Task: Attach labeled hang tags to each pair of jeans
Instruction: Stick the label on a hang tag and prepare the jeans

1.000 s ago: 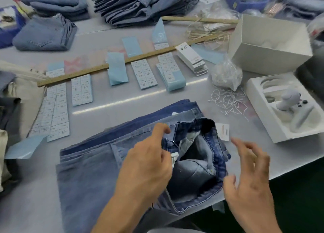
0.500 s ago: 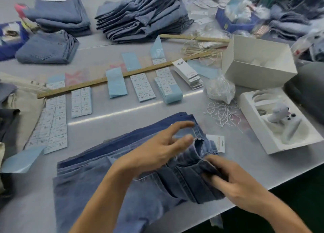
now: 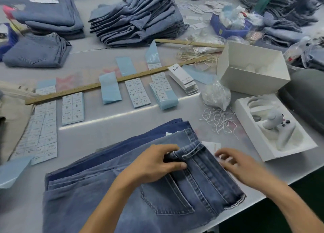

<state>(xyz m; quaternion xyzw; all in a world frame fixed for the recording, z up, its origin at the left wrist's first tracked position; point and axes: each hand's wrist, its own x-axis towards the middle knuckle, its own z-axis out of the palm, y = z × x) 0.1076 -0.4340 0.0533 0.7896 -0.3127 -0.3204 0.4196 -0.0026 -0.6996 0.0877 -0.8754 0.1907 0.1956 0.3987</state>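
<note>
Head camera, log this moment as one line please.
left hand grips waistband of top jeans | right hand fingers tag at waist edge | string pile beyond

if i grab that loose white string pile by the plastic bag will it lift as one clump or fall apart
The loose white strings look thin and tangled, so probably several would lift together, trailing limply. They seem very light; stray ends at the pile's edge would likely drop off or snag. A push would likely smear them across the table.

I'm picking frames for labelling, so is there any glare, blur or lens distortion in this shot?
Head view: a bright glare band crosses the table; the right hand is motion-blurred, the left hand sharper; the wide lens bows the wooden ruler; the far stacks of jeans look soft.
</note>
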